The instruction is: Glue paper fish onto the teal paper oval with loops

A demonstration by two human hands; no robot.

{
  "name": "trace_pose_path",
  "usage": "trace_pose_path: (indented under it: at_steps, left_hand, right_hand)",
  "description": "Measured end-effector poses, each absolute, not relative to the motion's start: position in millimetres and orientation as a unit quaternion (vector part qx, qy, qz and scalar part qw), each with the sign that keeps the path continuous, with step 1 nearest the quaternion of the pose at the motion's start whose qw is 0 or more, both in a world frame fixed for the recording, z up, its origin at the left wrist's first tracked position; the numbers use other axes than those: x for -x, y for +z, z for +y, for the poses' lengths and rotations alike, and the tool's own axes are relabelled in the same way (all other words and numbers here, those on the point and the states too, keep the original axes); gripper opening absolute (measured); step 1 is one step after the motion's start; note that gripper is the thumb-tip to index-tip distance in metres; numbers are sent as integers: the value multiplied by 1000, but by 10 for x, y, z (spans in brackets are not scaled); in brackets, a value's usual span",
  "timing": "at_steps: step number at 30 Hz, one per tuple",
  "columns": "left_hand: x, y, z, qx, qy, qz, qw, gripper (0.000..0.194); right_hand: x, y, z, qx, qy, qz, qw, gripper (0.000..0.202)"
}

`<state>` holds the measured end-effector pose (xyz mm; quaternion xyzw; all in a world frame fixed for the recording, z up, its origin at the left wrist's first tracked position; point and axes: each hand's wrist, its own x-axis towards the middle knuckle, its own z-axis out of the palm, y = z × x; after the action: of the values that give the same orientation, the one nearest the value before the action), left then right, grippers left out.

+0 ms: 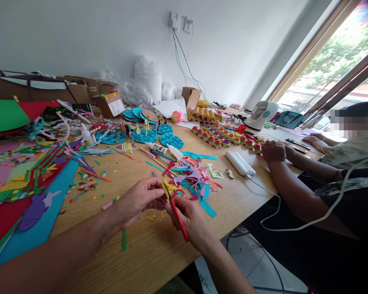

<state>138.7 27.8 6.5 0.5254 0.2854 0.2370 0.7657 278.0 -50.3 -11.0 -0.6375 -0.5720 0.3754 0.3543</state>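
Note:
My left hand [142, 200] pinches a small piece of yellow paper [171, 186] over the wooden table. Red-handled scissors [178, 218] are in my right hand [187, 218], their dark blades against the yellow paper. Both hands are close together, and the fingers of my right hand partly hide the handles. Small yellow scraps [150, 218] lie on the table below my hands. Just beyond them spreads a pile of cut paper strips [190, 177] in purple, blue and red. A green strip [124, 240] lies near my left forearm.
Coloured sheets [59, 200] and paper fish [33, 210] cover the left side. Glue bottles [174, 152], blue discs [171, 140] and painted egg cartons [213, 136] stand farther back. A white power strip [241, 163] lies right, near another person's arms [288, 179]. The table's edge runs beside my right forearm.

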Motion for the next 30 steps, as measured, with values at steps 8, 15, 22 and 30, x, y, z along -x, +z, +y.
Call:
trace_pose_path:
  at_steps: [8, 15, 22, 30]
  left_hand:
    - [-1391, 52, 252, -521, 229, 299, 766, 18]
    - [-1366, 61, 292, -544, 262, 315, 733, 16]
    - [-1376, 58, 279, -575, 272, 326, 699, 13]
    - [-1291, 121, 294, -590, 259, 346, 682, 20]
  right_hand:
    - [-2810, -222, -511, 618, 420, -541, 386, 36]
    - [-2852, -202, -499, 609, 406, -524, 435, 26]
    - [-2743, -90, -393, 555, 435, -446, 552, 24]
    - [-2649, -20, -272, 544, 450, -431, 562, 26]
